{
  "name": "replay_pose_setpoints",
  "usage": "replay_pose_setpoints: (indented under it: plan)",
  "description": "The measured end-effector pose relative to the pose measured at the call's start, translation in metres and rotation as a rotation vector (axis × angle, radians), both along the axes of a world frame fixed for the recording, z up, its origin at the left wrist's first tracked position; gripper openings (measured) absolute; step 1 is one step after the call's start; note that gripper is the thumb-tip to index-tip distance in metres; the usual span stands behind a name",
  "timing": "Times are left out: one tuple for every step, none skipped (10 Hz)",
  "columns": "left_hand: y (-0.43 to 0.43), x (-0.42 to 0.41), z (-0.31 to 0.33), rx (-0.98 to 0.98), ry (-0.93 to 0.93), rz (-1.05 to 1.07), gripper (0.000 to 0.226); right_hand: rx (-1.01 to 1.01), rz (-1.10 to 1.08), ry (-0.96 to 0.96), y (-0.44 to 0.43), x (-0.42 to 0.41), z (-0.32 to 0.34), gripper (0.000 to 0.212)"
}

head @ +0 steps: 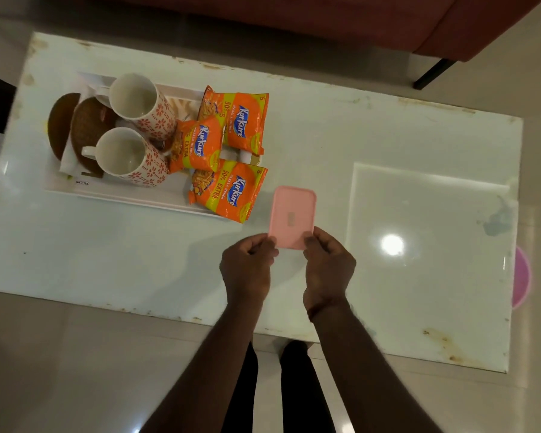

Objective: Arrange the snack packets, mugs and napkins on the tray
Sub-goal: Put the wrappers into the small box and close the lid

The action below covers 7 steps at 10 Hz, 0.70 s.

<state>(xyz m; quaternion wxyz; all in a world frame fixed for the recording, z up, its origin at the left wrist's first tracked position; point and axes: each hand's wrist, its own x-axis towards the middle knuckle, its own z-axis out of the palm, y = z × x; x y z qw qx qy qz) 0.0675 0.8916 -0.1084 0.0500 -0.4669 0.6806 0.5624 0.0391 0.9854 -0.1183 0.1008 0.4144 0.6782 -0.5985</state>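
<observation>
White tabletop held the loaded tray; left hand and right hand pinched a pink lid by its near corners, fingers closed, keeping it level.

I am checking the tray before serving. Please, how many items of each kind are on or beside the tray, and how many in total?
Snack packets: 3
Mugs: 2
Brown round mats: 2
Pink lid, held by the left hand and right hand: 1
Total: 8
</observation>
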Motion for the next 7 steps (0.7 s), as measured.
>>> replay_pose_setpoints:
  plan:
    - [-0.007,-0.017,-0.005,-0.062,0.011,-0.009,0.023,-0.009,-0.011,-0.023,-0.012,-0.018,-0.007,0.023]
    - [-0.012,-0.025,-0.012,-0.081,0.004,-0.001,0.024,0.01,0.007,-0.021,-0.02,-0.025,-0.013,0.023]
    - [-0.013,-0.027,-0.015,-0.147,0.02,-0.032,0.023,0.043,0.009,-0.018,-0.025,-0.025,-0.018,0.022]
    - [-0.013,-0.027,-0.016,-0.208,0.034,-0.069,0.023,0.074,0.019,-0.01,-0.026,-0.025,-0.021,0.023]
    - [-0.013,-0.026,-0.012,-0.208,0.032,-0.086,0.023,0.089,0.021,-0.009,-0.026,-0.023,-0.017,0.025]
    - [-0.016,-0.025,-0.004,-0.252,0.026,-0.125,0.032,0.06,0.032,-0.023,-0.023,-0.024,-0.01,0.035]
    - [-0.026,-0.016,0.009,-0.402,0.036,-0.208,0.036,0.125,0.118,-0.016,-0.015,-0.021,0.004,0.048]
